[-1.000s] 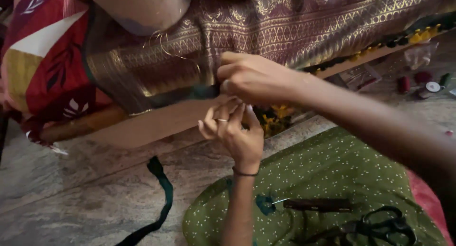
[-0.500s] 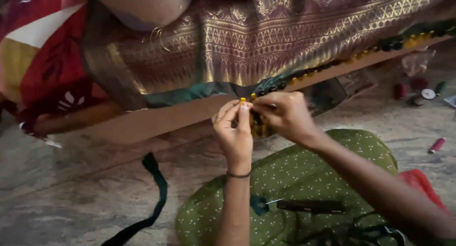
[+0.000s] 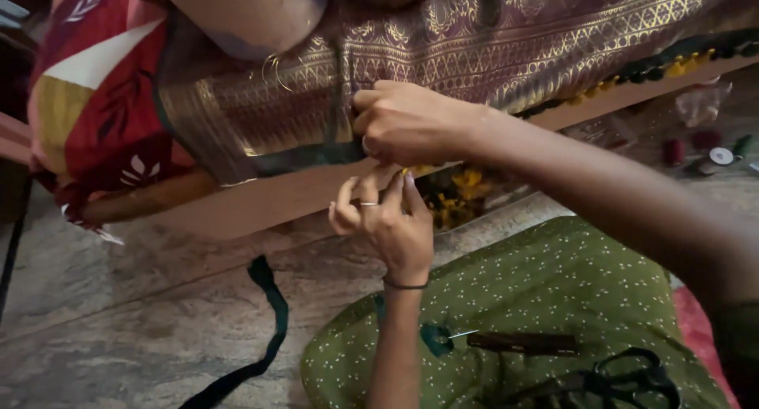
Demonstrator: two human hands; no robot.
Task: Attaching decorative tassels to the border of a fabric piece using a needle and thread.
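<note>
Head view, looking down. Maroon and gold brocade fabric (image 3: 474, 37) is draped over a long wooden frame bar (image 3: 261, 199) that runs across the upper half of the view, its lower edge trimmed with green and yellow tassels (image 3: 672, 61). Right hand (image 3: 407, 124) rests curled against the fabric's hem just above the bar, fingers closed on the cloth edge. Left hand (image 3: 387, 219) is raised directly below it, nearly touching; thumb and forefinger are pressed together in a pinch at the hem, a ring on one finger and a thin band at the wrist. What sits in the pinch is too small to tell. A cluster of yellow tassel threads (image 3: 458, 196) hangs just right of the left hand, under the bar. Green dotted cloth (image 3: 569, 290) covers the lap below; on it lie a dark-handled pointed tool (image 3: 522, 343) and black scissors (image 3: 632, 377). A dark green ribbon (image 3: 265, 322) trails over the stone floor (image 3: 118, 314) at left. Thread spools (image 3: 696, 152) sit on the floor, far right.
</note>
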